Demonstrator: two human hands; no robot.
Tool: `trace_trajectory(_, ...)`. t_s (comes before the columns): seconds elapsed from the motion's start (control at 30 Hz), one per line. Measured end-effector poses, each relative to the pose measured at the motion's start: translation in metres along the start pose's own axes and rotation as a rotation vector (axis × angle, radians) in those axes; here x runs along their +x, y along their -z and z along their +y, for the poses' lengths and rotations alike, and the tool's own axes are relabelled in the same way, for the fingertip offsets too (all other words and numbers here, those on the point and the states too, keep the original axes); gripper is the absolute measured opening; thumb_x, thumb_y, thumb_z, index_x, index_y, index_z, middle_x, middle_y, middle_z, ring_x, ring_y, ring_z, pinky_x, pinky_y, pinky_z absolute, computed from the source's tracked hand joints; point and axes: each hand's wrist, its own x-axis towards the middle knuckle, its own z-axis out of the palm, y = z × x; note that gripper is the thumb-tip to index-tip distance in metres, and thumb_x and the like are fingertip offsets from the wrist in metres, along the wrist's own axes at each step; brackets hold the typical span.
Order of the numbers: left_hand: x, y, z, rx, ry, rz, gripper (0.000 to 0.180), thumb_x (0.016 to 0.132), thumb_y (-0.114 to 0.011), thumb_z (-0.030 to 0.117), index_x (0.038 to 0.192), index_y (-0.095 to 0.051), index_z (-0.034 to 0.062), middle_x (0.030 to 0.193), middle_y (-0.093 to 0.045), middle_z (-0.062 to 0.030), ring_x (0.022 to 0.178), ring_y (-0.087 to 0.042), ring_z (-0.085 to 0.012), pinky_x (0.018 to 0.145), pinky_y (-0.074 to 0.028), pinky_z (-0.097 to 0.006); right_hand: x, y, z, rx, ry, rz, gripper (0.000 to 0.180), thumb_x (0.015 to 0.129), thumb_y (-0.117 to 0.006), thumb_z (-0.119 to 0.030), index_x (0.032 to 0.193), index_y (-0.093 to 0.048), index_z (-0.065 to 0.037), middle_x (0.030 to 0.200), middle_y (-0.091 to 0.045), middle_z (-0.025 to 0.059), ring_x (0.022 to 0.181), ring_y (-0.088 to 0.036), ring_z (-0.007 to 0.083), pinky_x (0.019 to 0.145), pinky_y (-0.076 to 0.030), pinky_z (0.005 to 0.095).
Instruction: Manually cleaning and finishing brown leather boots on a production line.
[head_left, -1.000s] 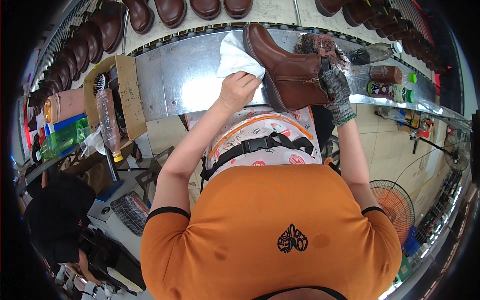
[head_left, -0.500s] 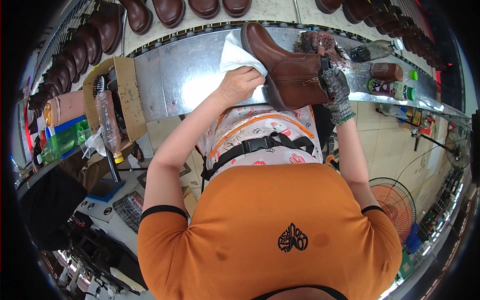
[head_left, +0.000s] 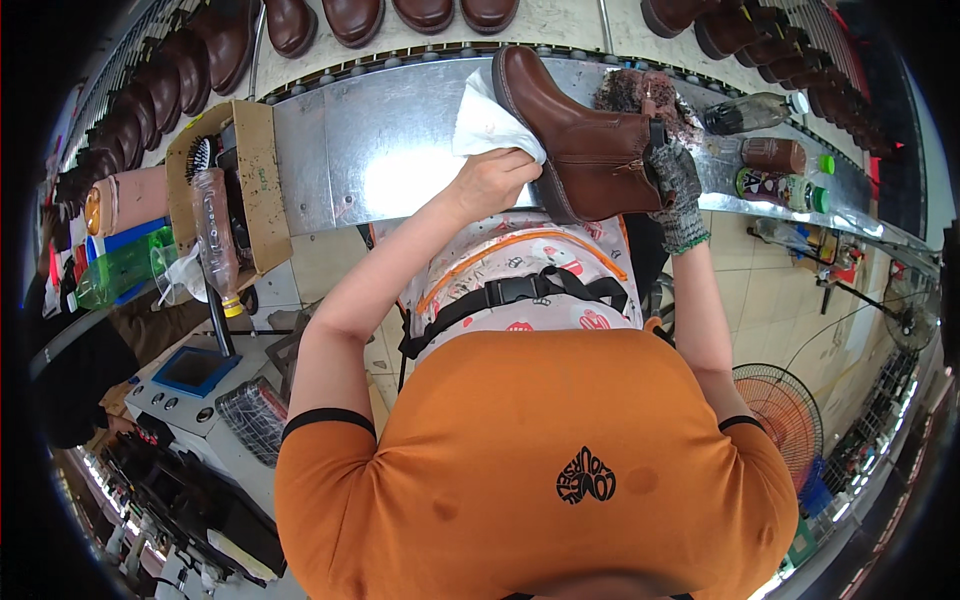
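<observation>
A brown leather ankle boot (head_left: 597, 158) lies on its side over the near edge of the metal bench, toe pointing away and shaft opening to the right. My right hand (head_left: 676, 195), in a grey knitted glove, grips the boot at its shaft opening; part of its fingers is hidden. My bare left hand (head_left: 497, 182) pinches a white cloth (head_left: 488, 122) against the edge of the boot's sole. The cloth spreads away from the fingertips beside the sole.
The metal bench (head_left: 310, 150) carries a dark crumbly pile (head_left: 630, 92) behind the boot and several plastic bottles (head_left: 772, 155) at right. A cardboard box (head_left: 262, 190) with a brush stands left. Rows of brown boots (head_left: 355, 20) line the far side. A fan (head_left: 777, 415) is at lower right.
The left hand and cloth have shifted slightly right and nearer along the sole edge. In the picture the boot sits a little farther right, still held by the gloved hand.
</observation>
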Motion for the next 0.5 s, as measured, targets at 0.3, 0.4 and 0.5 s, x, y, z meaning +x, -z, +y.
trace_trajectory(0.3, -0.005, 0.001, 0.009, -0.156, 0.259, 0.140, 0.022, 0.066, -0.056, -0.004, 0.086, -0.060, 0.0042, 0.079, -0.060, -0.0102, 0.071, -0.060, -0.0273, 0.064, -0.050, -0.034, 0.011, 0.007, -0.014, -0.070, 0.074, 0.054, 0.013, 0.077, -0.062, -0.013, 0.089, -0.064, -0.010, 0.079, -0.062, 0.0101, 0.074, -0.060, 0.0286, 0.063, -0.046, 0.0371)
trace_trajectory(0.4, -0.006, 0.007, 0.022, -0.173, 0.547, 0.162, 0.027, 0.068, -0.051, -0.003, 0.093, -0.058, 0.0048, 0.086, -0.063, -0.0120, 0.070, -0.061, -0.0304, 0.065, -0.050, -0.038, 0.007, 0.004, -0.020, 0.241, -0.149, 0.085, 0.010, 0.080, -0.062, -0.016, 0.085, -0.064, -0.007, 0.072, -0.061, 0.0062, 0.067, -0.059, 0.0213, 0.059, -0.045, 0.0330)
trace_trajectory(0.5, -0.012, 0.003, 0.023, -0.169, 0.653, 0.074, 0.048, 0.069, -0.048, -0.002, 0.116, -0.054, 0.0066, 0.095, -0.064, -0.0182, 0.073, -0.062, -0.0348, 0.066, -0.050, -0.042, 0.004, -0.002, -0.018, 0.642, -0.401, 0.127, 0.018, 0.082, -0.063, -0.022, 0.084, -0.063, -0.004, 0.072, -0.061, 0.0025, 0.066, -0.056, 0.0133, 0.059, -0.043, 0.0290)
